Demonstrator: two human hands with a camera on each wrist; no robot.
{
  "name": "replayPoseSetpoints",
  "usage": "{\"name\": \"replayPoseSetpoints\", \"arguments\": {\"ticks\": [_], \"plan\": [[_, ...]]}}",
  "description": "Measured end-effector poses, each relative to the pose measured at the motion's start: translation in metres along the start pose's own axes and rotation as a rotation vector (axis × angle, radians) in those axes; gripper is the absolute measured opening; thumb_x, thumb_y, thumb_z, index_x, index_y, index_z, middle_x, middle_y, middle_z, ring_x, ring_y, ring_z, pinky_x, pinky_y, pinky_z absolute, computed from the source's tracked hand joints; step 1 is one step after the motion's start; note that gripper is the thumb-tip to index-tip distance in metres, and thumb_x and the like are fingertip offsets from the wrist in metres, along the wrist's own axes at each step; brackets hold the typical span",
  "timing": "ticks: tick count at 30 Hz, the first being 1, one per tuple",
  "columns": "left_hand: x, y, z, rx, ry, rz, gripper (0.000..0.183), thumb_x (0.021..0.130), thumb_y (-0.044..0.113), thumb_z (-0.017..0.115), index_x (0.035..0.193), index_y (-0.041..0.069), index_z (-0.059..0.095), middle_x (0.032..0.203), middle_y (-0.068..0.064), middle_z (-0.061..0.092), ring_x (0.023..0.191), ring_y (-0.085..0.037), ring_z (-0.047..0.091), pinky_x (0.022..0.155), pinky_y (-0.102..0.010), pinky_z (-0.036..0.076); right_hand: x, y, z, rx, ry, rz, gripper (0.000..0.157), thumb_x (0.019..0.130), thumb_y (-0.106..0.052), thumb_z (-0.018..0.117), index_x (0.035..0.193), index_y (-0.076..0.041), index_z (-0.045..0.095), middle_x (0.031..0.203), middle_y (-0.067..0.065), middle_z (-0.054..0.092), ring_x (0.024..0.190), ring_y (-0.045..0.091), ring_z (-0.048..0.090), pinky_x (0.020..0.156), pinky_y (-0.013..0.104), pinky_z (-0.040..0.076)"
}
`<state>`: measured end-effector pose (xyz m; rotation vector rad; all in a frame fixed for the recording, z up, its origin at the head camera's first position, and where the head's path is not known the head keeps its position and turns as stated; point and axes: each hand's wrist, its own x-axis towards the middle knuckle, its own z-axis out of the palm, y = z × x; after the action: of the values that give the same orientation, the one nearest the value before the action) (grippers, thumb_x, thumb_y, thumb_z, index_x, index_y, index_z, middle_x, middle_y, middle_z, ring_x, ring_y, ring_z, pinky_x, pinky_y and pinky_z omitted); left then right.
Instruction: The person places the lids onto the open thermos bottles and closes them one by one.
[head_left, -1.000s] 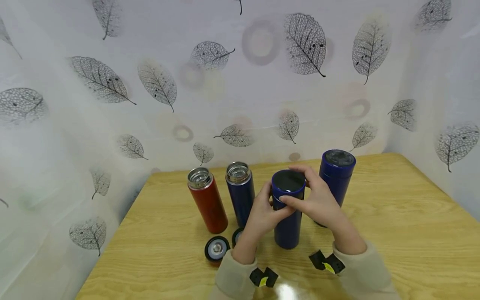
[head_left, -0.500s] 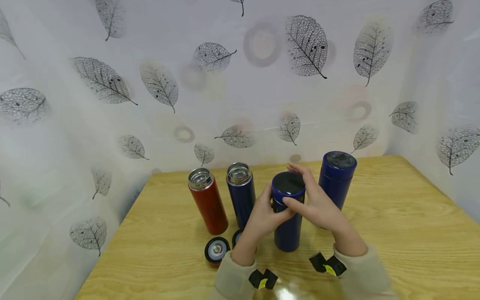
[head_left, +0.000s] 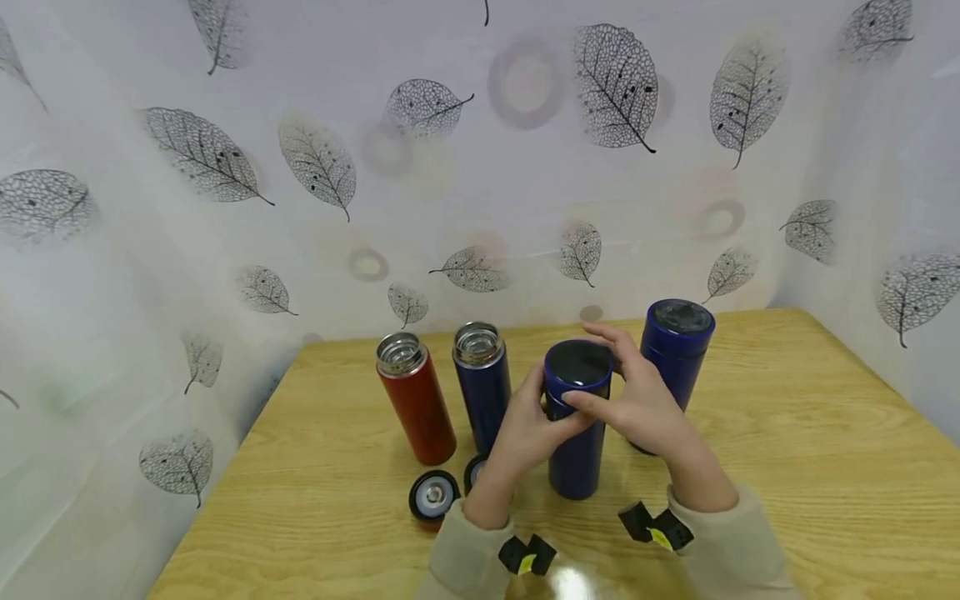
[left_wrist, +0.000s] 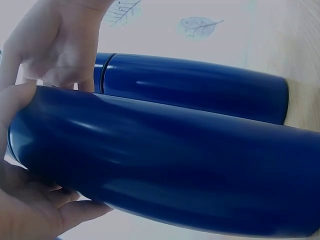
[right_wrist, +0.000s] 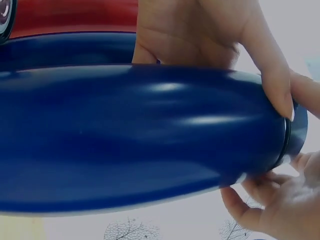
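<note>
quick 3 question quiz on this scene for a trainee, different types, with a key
1. True or false: the red bottle has no lid on.
2. How many blue bottles show in the head view?
3. The left hand and right hand both hold:
a) the red bottle
b) a blue bottle
c) a loose lid

Key: 1. True; 2. Three; 3. b

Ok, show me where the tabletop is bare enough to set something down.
Widest: the table right of the far-right blue bottle, out to the right edge. Another: left of the red bottle and the leftmost lid, out to the left edge. Crowded: the middle, with the open navy bottle, left hand, right hand and gripped blue bottle.
</note>
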<state>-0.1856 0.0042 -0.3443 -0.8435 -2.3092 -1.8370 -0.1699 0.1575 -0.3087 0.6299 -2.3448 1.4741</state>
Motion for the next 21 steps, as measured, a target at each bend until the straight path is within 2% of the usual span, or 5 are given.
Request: {"name": "replayPoseSetpoints", "arguments": {"ticks": [7, 10, 13, 18, 21], "plan": [[-0.001, 0.002, 0.000, 0.020, 0.003, -0.057, 0.063, 0.076, 0.014, 0.070, 0.130, 0.010, 0.038, 0.120, -0.006, 0.048, 0.107, -0.019, 0.048, 0.082, -0.030, 0.043, 0.001, -0.003, 0.012, -0.140, 0.142, 0.076, 0.075, 0.064, -0.021, 0.080, 0.125, -0.006, 0.039, 0.113, 0.014, 0.046, 0.100, 0.027, 0.046, 0.082, 0.046, 0.038], [-0.001, 0.002, -0.001, 0.003, -0.012, -0.053, 0.063, 0.077, 0.013, 0.069, 0.130, 0.010, 0.037, 0.121, -0.007, 0.047, 0.107, -0.019, 0.048, 0.083, -0.030, 0.043, 0.001, -0.001, 0.016, -0.184, 0.152, 0.076, 0.076, 0.064, -0.026, 0.080, 0.125, -0.007, 0.038, 0.111, 0.014, 0.042, 0.096, 0.026, 0.044, 0.079, 0.044, 0.039], [-0.001, 0.002, -0.002, -0.014, -0.025, -0.045, 0.061, 0.078, 0.014, 0.068, 0.130, 0.013, 0.037, 0.121, -0.004, 0.047, 0.106, -0.016, 0.048, 0.082, -0.028, 0.043, 0.001, 0.001, 0.014, -0.183, 0.097, 0.040, 0.076, 0.069, -0.027, 0.076, 0.130, -0.009, 0.033, 0.112, 0.014, 0.038, 0.096, 0.026, 0.043, 0.078, 0.045, 0.039], [-0.001, 0.002, -0.001, -0.016, -0.024, -0.029, 0.058, 0.078, 0.019, 0.068, 0.128, 0.014, 0.038, 0.117, -0.003, 0.049, 0.100, -0.014, 0.051, 0.078, -0.028, 0.045, -0.001, 0.006, 0.003, -0.017, -0.082, -0.056, 0.070, 0.082, -0.016, 0.062, 0.138, -0.013, 0.019, 0.131, 0.016, 0.031, 0.115, 0.032, 0.036, 0.089, 0.054, 0.031], [-0.001, 0.004, -0.001, 0.000, -0.019, -0.028, 0.059, 0.077, 0.020, 0.068, 0.129, 0.014, 0.039, 0.117, -0.002, 0.049, 0.101, -0.013, 0.050, 0.079, -0.028, 0.045, -0.002, 0.008, -0.002, 0.059, -0.137, -0.097, 0.069, 0.085, -0.009, 0.058, 0.139, -0.012, 0.016, 0.134, 0.018, 0.030, 0.120, 0.034, 0.033, 0.092, 0.056, 0.026]]}}
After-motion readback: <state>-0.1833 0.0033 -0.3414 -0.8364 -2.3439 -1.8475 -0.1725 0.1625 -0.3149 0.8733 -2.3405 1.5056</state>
